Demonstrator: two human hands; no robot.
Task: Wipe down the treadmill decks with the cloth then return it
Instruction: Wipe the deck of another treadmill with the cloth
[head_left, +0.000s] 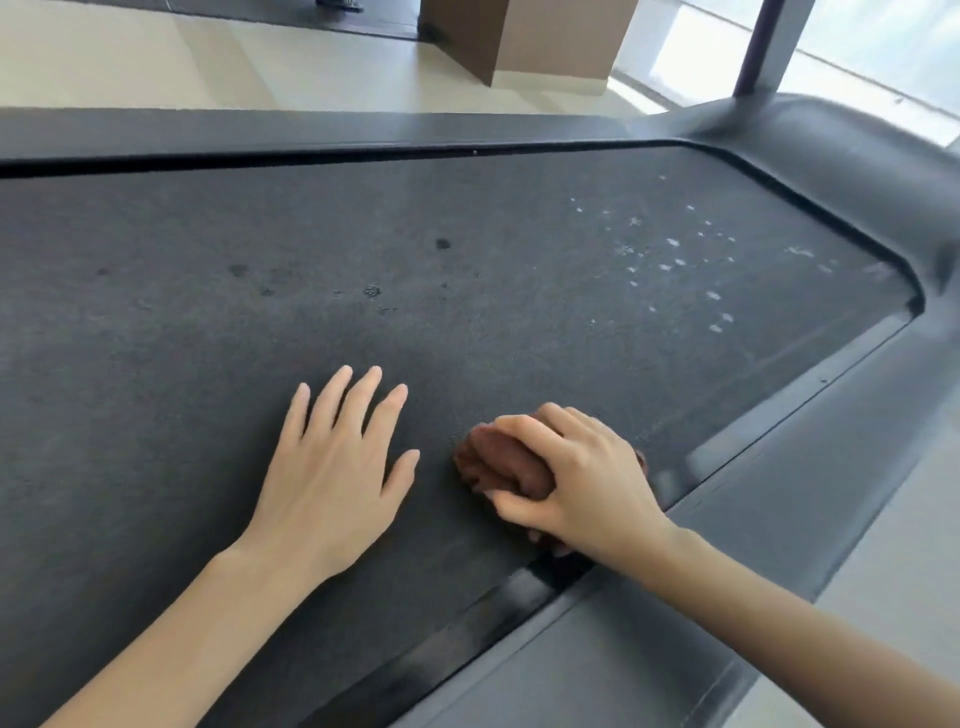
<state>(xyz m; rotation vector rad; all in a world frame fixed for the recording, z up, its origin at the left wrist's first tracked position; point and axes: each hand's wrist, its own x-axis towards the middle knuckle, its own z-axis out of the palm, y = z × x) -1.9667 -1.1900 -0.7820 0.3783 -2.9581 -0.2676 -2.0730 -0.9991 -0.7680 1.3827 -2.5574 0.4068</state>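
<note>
Cloth (498, 462): brown, bunched, largely covered by the right hand (576, 478) gripping it; full extent not visible.
Treadmill deck (363, 234): cut off at left and lower edges.
Upright post (769, 47), brown column (519, 36): tops out of frame.
White specks (675, 249) on deck: too small to identify.
Footwear (340, 5) at top edge: only a sliver shows.

You're in a gym or fitness room, probably: a treadmill deck (467, 249) with wide dark belt, side rail (311, 130) and upright post (769, 41) fills your view. Pale glossy floor (156, 57), bright windows (883, 41), brown pillar base (519, 36), another dark mat (260, 13) beyond.
</note>
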